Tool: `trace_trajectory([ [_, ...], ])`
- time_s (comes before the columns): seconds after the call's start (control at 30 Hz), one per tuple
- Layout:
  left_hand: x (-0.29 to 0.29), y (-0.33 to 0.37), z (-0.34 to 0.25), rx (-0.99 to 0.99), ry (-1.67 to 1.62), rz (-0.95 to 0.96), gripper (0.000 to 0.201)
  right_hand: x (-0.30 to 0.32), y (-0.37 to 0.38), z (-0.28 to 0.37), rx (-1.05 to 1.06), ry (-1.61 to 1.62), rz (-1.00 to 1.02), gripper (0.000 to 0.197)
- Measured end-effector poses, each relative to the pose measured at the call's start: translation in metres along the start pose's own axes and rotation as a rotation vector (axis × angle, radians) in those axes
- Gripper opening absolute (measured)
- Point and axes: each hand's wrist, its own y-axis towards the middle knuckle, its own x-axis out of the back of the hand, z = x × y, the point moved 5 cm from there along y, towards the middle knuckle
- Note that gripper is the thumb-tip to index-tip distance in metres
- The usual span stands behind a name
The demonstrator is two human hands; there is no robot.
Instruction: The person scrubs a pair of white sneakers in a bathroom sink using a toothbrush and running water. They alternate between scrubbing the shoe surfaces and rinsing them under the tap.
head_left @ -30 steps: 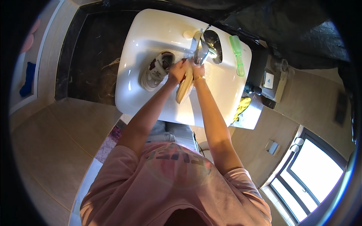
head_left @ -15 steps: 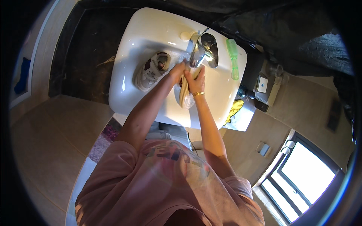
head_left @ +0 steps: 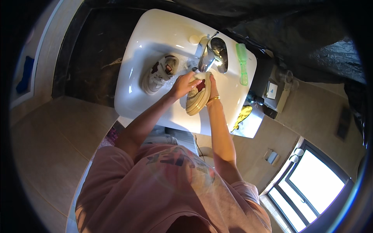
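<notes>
A white sneaker with dark red patches is tilted beneath the running chrome faucet. My right hand, with a gold bracelet at its wrist, grips this shoe along its right side. From the left, my left hand holds the shoe's upper near its opening, fingers lying over a dark red patch. Some of the fingers on both hands are hidden by the shoe. Left of my hands, a matching sneaker rests in the white sink, where water splashes beside it.
A green brush lies on the sink's right rim. Past that edge, a yellow cloth sits on a pale surface. Black plastic sheeting hangs behind the sink. A bright window is at lower right.
The held sneaker has turned from showing its sole edge to showing its side and upper. My left hand has shifted down from the faucet onto the upper.
</notes>
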Motion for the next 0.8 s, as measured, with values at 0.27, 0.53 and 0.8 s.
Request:
trace_trajectory([
  [0.27,0.031,-0.021,0.020,0.227,-0.378,-0.094,0.030,0.001,0.009,-0.012,0.014,-0.001,0.035,0.032],
  [0.53,0.102,-0.017,-0.012,0.131,-0.407,-0.288,0.028,-0.025,0.048,-0.035,0.019,0.191,0.182,0.029],
  [0.8,0.161,0.041,-0.101,-0.261,0.823,-0.311,0.023,-0.034,0.052,-0.040,0.403,-0.730,-0.364,0.030],
])
